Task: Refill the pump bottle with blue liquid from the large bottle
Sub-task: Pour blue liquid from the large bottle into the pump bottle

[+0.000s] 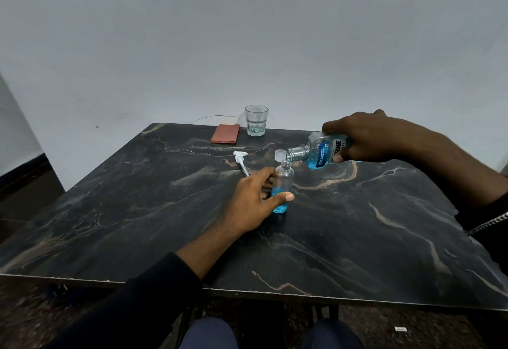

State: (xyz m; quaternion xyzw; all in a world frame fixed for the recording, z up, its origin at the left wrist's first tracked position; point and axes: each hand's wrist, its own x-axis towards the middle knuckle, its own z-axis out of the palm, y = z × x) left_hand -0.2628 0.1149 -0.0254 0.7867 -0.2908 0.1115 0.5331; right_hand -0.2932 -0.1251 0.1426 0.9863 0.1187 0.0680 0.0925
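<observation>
Head view: the left hand [253, 200] wraps thumb and fingers round the small clear plastic pump bottle [283, 181], which stands upright near the middle of the dark marbled table [357, 225], roughly a third full of blue. The right hand [368, 137] grips the large clear blue-labelled bottle [321, 151], tipped with its mouth just over the small neck. Too steep a tilt could, I judge, overshoot that narrow opening and spill. Counted: two bottles, one white pump head [241, 160], one translucent cap [279, 155], one glass tumbler [256, 120], one flat reddish-brown pouch [224, 134]

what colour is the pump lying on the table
White: the pump shows best in the head view.
</observation>
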